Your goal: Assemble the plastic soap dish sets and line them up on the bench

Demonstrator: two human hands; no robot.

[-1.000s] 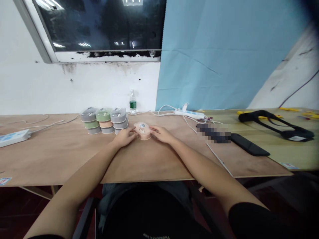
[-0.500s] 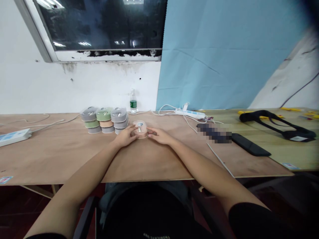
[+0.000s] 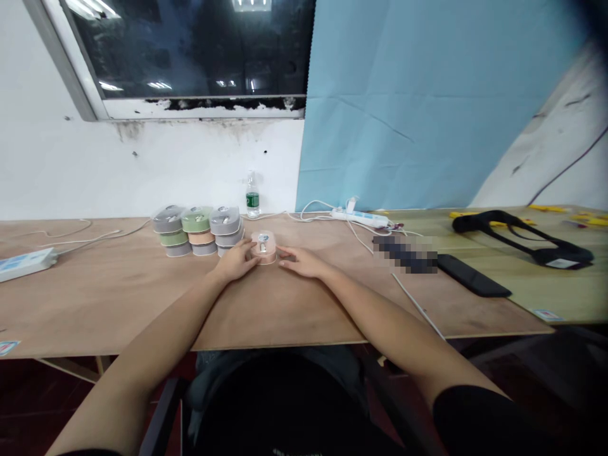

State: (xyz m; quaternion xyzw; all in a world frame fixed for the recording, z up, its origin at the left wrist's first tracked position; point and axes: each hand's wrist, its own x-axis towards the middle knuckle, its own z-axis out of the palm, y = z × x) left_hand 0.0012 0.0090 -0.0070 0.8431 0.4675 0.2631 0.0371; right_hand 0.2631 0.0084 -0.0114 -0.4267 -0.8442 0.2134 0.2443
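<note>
On the table (image 3: 285, 310), 1 container (image 3: 264, 247) sits between the left hand (image 3: 235, 260) and the right hand (image 3: 304, 261), right of 3 side-by-side stacks (image 3: 199, 237). The bottle (image 3: 253, 197) stands at the far edge, behind it. 1 power strip (image 3: 360, 218) lies near that edge, farther right; a 2nd power strip (image 3: 26, 263) lies left of the stacks.

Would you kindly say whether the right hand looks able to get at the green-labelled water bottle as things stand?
Probably yes: the right hand could pass right of the pink box, which sits nearer than the water bottle; nothing visible covers the bottle.
</note>
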